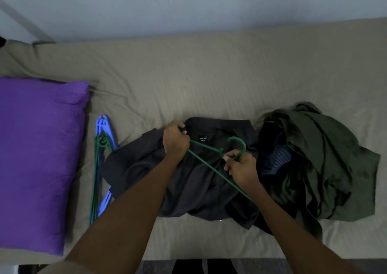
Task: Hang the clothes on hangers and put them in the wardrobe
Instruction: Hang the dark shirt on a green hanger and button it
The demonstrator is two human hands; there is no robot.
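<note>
Right hand (240,168) fingers clamp the green hanger (213,164) neck; left hand (174,139) fingers grip the dark shirt (199,190) collar.

2 bare forearms came up from the bottom edge, no sleeves on either as far as the frame showed. No watch, band or ring seen on wrists or fingers. Left hand (175,139) and right hand (240,168) both bare, no gloves. Nails short; 1 pale thumbnail showed on the right. At the bottom-left corner, a bit of light beige fabric, prob. the person's top, cut off by the frame edge. Rest of the body out of view.
</note>
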